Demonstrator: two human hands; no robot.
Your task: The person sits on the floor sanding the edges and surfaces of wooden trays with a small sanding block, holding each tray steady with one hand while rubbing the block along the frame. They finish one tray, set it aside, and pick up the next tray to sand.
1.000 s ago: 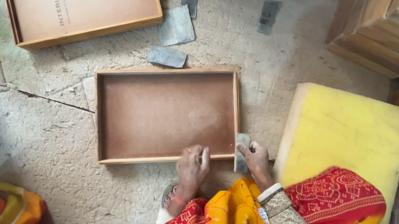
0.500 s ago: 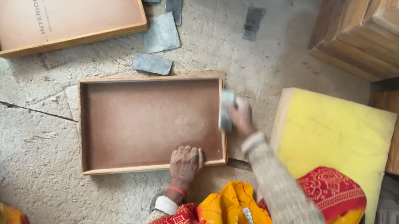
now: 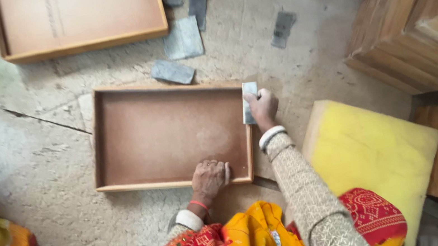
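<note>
On the cracked concrete floor (image 3: 37,158), the shallow rectangular wooden tray (image 3: 170,135) lies flat. Right hand (image 3: 263,106) pinches a small grey sanding sheet (image 3: 249,102) against the tray's far right rim; left hand (image 3: 208,178) presses flat on the near rim, holding nothing. Best, I'd judge: keep that brace firm and the sheet flat along the edge, though finger contact is hard to read.

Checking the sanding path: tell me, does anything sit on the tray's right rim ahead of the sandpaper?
Nothing visible does. The right hand presses the sandpaper at the far right corner of the wooden tray; the left hand rests on the near rim.
</note>
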